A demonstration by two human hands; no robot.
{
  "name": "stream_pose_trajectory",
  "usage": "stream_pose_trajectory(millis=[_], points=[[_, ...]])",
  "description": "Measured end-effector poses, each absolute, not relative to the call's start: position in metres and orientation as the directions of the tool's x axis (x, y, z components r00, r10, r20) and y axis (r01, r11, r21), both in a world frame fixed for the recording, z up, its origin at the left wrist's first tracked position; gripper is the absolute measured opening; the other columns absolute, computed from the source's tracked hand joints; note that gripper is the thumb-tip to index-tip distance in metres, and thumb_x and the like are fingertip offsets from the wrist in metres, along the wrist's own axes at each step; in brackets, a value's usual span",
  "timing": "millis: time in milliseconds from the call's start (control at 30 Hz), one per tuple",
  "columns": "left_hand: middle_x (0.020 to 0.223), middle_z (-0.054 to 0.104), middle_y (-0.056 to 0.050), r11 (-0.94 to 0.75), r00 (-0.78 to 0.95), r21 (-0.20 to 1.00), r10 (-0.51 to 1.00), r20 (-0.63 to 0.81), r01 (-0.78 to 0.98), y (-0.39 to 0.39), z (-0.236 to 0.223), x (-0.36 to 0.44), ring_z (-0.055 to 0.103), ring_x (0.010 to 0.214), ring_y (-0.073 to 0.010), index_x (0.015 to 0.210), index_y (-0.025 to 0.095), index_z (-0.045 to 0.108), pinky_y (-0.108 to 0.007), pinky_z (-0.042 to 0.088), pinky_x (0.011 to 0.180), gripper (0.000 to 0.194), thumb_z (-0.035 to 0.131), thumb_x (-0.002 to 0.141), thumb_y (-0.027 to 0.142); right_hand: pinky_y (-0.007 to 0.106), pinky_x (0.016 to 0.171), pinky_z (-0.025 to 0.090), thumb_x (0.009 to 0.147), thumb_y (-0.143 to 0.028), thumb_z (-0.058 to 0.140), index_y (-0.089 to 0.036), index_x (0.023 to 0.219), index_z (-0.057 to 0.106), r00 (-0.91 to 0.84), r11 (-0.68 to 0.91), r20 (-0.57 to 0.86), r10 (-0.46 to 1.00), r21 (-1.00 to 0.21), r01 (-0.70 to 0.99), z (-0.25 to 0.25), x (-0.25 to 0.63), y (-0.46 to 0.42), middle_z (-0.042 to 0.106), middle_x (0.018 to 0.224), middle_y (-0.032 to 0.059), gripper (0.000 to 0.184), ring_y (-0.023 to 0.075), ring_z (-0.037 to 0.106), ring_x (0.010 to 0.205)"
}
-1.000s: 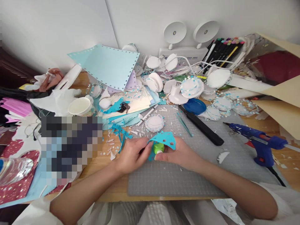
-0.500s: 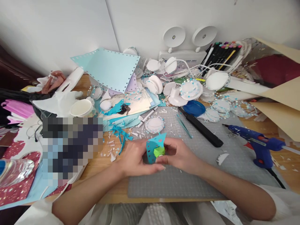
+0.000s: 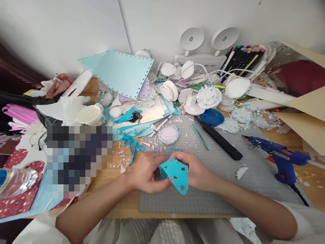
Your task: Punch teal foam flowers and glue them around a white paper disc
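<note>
Both hands meet over the front of a grey cutting mat (image 3: 228, 189). My left hand (image 3: 146, 171) pinches the left side of a turquoise paper piece (image 3: 177, 174) with punched-out shapes. My right hand (image 3: 196, 171) is closed behind the paper's right side; the small green punch seen earlier is hidden behind the sheet. The paper hangs down toward me, its point near the mat. Tiny turquoise punched bits (image 3: 175, 149) lie on the mat just beyond my fingers.
A blue glue gun (image 3: 279, 157) lies on the right, a black knife (image 3: 218, 139) and blue lid (image 3: 211, 117) beyond my hands. White paper discs, a paper cup (image 3: 89, 115), light blue sheets (image 3: 119, 71), markers (image 3: 243, 56) and scraps crowd the back and left.
The turquoise paper has been turned from standing up above the green punch to hanging down in front, covering the punch. Turquoise bits now lie on the mat beyond my fingers.
</note>
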State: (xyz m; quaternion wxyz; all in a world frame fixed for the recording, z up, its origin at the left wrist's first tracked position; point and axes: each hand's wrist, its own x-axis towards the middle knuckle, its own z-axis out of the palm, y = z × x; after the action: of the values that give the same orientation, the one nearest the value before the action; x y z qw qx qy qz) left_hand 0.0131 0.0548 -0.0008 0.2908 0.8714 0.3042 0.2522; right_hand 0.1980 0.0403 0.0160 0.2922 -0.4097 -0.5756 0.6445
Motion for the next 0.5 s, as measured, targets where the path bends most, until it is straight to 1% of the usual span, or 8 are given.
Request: stream_pose_trajectory(millis=[67, 167, 233, 300, 400, 500], points=[[0.054, 0.045, 0.002, -0.622, 0.683, 0.678, 0.69, 0.239, 0.391, 0.055, -0.001, 0.013, 0.042, 0.048, -0.0117, 0.063, 0.019, 0.042, -0.026, 0.026, 0.048, 0.032, 0.054, 0.077, 0.045, 0.022, 0.052, 0.033, 0.064, -0.022, 0.069, -0.02, 0.066, 0.048, -0.502, -0.158, -0.183, 0.845, -0.983, 0.092, 0.018, 0.198, 0.042, 0.044, 0.06, -0.005, 0.022, 0.0093, 0.038, 0.057], [0.055, 0.045, 0.002, -0.578, 0.677, 0.721, 0.706, 0.208, 0.382, 0.056, 0.001, 0.014, 0.041, 0.049, -0.0112, 0.065, 0.018, 0.042, -0.025, 0.025, 0.048, 0.034, 0.053, 0.08, 0.047, 0.022, 0.053, 0.033, 0.065, -0.029, 0.073, -0.02, 0.066, 0.047, -0.521, -0.187, -0.192, 0.832, -0.98, 0.063, 0.018, 0.198, 0.042, 0.044, 0.061, -0.005, 0.027, 0.0093, 0.038, 0.057], [0.054, 0.044, 0.002, -0.558, 0.677, 0.748, 0.708, 0.203, 0.359, 0.058, 0.003, 0.014, 0.039, 0.048, -0.0108, 0.063, 0.018, 0.039, -0.025, 0.024, 0.048, 0.035, 0.048, 0.083, 0.046, 0.023, 0.053, 0.033, 0.064, -0.033, 0.077, -0.02, 0.067, 0.048, -0.524, -0.226, -0.218, 0.823, -0.973, 0.051, 0.017, 0.199, 0.042, 0.044, 0.062, -0.0052, 0.031, 0.0095, 0.038, 0.058], [0.054, 0.044, 0.002, -0.548, 0.68, 0.762, 0.706, 0.2, 0.345, 0.058, 0.003, 0.013, 0.039, 0.048, -0.0107, 0.063, 0.018, 0.039, -0.025, 0.025, 0.048, 0.033, 0.042, 0.087, 0.041, 0.023, 0.055, 0.035, 0.063, -0.036, 0.079, -0.02, 0.069, 0.05, -0.51, -0.24, -0.235, 0.827, -0.969, 0.059, 0.014, 0.199, 0.041, 0.045, 0.063, -0.0049, 0.033, 0.01, 0.04, 0.06], [0.058, 0.047, 0.001, -0.563, 0.672, 0.738, 0.712, 0.204, 0.372, 0.057, -0.001, 0.012, 0.042, 0.051, -0.0107, 0.065, 0.018, 0.04, -0.025, 0.027, 0.05, 0.031, 0.036, 0.092, 0.032, 0.025, 0.062, 0.04, 0.064, -0.038, 0.078, -0.019, 0.076, 0.054, -0.496, -0.241, -0.243, 0.834, -0.968, 0.068, 0.01, 0.2, 0.042, 0.051, 0.07, -0.0025, 0.033, 0.0123, 0.046, 0.067], [0.056, 0.044, 0.002, -0.567, 0.607, 0.672, 0.765, 0.215, 0.477, 0.054, -0.007, 0.011, 0.04, 0.05, -0.0104, 0.064, 0.018, 0.04, -0.027, 0.025, 0.051, 0.034, 0.035, 0.096, 0.029, 0.028, 0.067, 0.042, 0.065, -0.04, 0.077, -0.019, 0.085, 0.055, -0.5, -0.285, -0.273, 0.822, -0.957, 0.054, 0.005, 0.202, 0.043, 0.054, 0.078, -0.0003, 0.037, 0.0141, 0.049, 0.073]])
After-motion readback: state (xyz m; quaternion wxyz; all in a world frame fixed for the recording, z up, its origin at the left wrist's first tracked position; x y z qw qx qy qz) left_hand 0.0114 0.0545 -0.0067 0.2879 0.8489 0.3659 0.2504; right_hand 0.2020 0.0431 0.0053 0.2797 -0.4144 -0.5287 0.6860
